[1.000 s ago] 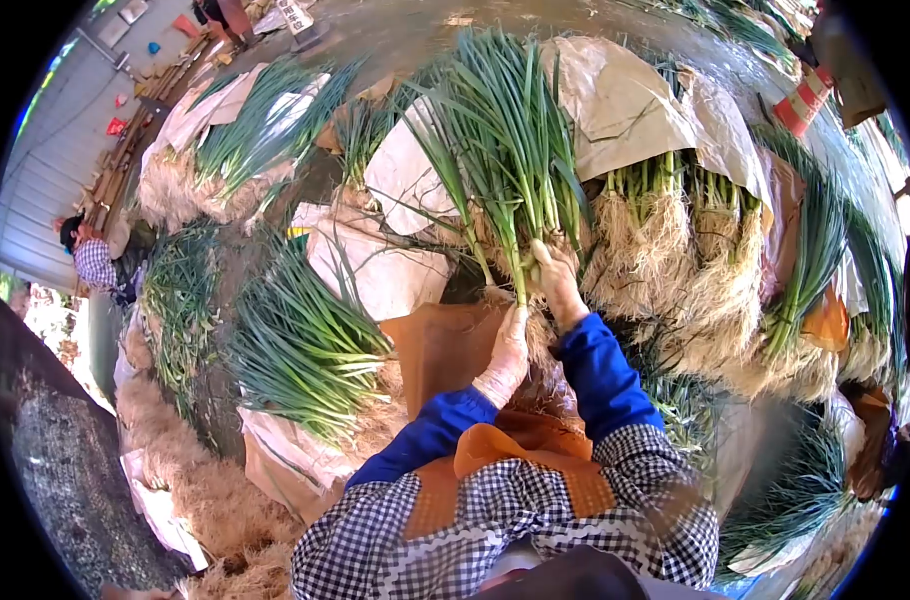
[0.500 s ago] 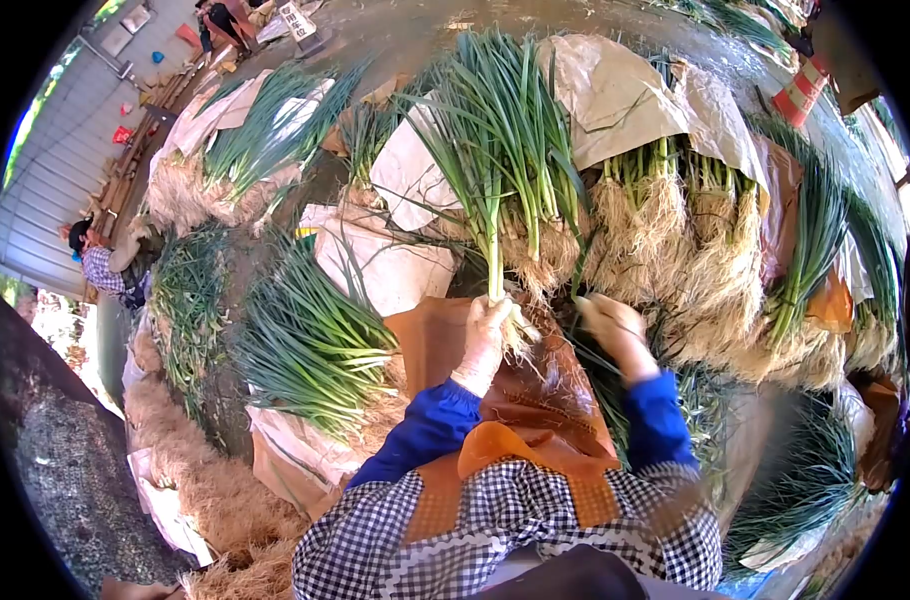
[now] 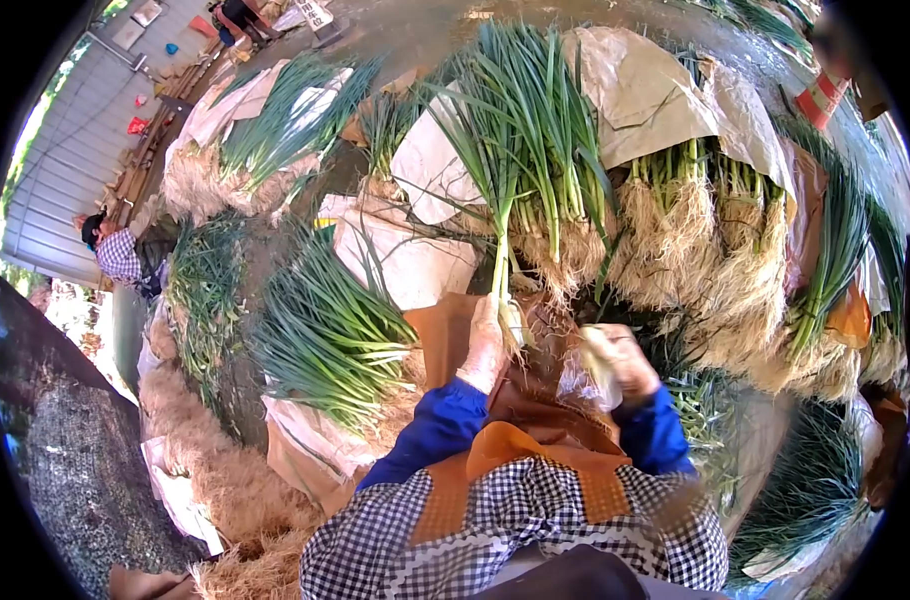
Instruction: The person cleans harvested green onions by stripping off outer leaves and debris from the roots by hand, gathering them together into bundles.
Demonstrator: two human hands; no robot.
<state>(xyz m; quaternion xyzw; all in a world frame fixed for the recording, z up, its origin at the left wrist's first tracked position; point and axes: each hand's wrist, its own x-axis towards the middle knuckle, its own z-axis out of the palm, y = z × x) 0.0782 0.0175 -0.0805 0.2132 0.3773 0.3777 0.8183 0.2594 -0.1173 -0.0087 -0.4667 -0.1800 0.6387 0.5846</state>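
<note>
My left hand (image 3: pixel 485 345) is closed around the pale lower stalks of a few long scallions (image 3: pixel 501 262). Their roots hang beside my fingers, and the green tops point away over the pile. To the right, my right hand (image 3: pixel 627 360) is apart from the stalks, its fingers curled. Something pale shows at these fingers, too blurred to make out. Beneath both hands lies a brown apron (image 3: pixel 545 400). Just beyond them, a heap of scallions (image 3: pixel 565 225) lies with its roots toward me.
Bundled scallions (image 3: pixel 330 330) lie at left, near a mass of cut roots (image 3: pixel 210 450). Rooty bundles (image 3: pixel 745 250) under tan sheets (image 3: pixel 640 95) stand at right, more greens (image 3: pixel 805 480) below. One person (image 3: pixel 120 255) sits at far left; another (image 3: pixel 245 20) bends at the back.
My right hand has come down and closer to my body, and a pale thing now shows at its fingers. My left hand keeps its hold on the scallions. The whole view has shifted slightly.
</note>
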